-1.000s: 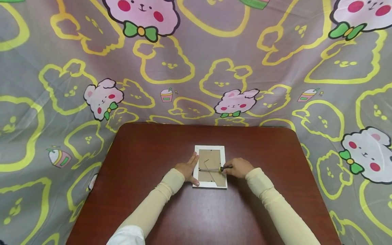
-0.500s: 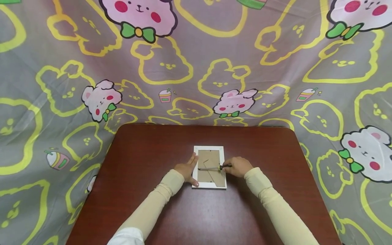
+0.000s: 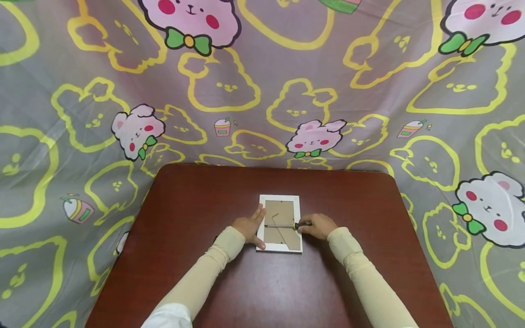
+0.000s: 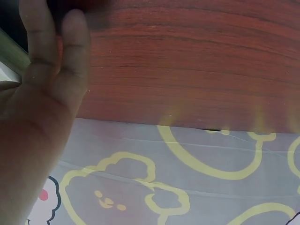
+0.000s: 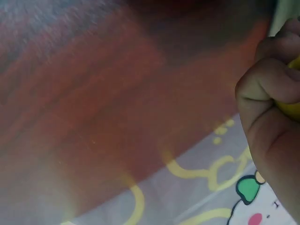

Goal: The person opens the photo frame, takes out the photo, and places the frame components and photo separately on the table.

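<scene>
A white picture frame lies back side up on the table, with a tan backing board inside its border. My left hand rests along the frame's left side, thumb near the lower left corner and fingers stretched up the edge. In the left wrist view the fingers of that left hand look straight. My right hand, at the frame's right side, grips a screwdriver by its black and yellow handle. Its shaft lies across the backing, and the tip reaches the inner left edge by a small dark tab.
The reddish-brown wooden table extends around the frame on all sides. Behind and beside it hangs a grey curtain printed with cartoon animals. In the right wrist view, the yellow part of the handle shows within the curled fingers.
The screwdriver handle and right hand have shifted very slightly, with the tip staying at the frame's inner left edge. The left hand keeps its place on the frame.
</scene>
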A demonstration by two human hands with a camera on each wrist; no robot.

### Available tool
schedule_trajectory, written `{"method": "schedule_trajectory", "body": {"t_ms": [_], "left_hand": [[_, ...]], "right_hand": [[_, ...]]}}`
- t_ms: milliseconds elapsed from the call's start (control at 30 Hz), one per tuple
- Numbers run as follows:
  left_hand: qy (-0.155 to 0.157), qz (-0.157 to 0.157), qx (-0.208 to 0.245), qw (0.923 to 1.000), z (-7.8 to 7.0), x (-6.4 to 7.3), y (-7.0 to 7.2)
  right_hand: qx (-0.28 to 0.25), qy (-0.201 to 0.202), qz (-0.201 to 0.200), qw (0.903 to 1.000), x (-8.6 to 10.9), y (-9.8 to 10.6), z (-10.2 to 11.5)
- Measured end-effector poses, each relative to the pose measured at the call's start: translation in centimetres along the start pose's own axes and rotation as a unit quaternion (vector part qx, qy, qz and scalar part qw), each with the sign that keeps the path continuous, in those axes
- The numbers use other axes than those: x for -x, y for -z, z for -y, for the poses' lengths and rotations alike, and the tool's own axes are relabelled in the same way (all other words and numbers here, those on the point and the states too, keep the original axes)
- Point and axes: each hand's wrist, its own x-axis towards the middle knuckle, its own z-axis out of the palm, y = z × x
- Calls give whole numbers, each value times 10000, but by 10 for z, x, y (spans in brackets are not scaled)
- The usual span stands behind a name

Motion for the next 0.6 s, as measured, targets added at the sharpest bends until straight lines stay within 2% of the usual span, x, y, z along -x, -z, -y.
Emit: {"method": "schedule_trajectory", "body": {"t_ms": [233,433,600], "left_hand": [[-45,-23,-75,10000,2,-5,2],[0,-70,-44,10000,4,-7,1],[23,92,-31,9999,3,-4,-2]], "right_hand": [[-35,-181,-25,9998,-8,7,-3],[463,80,-155,9988,-11,12,4],[603,158,-173,9979,-10,9,6]]}}
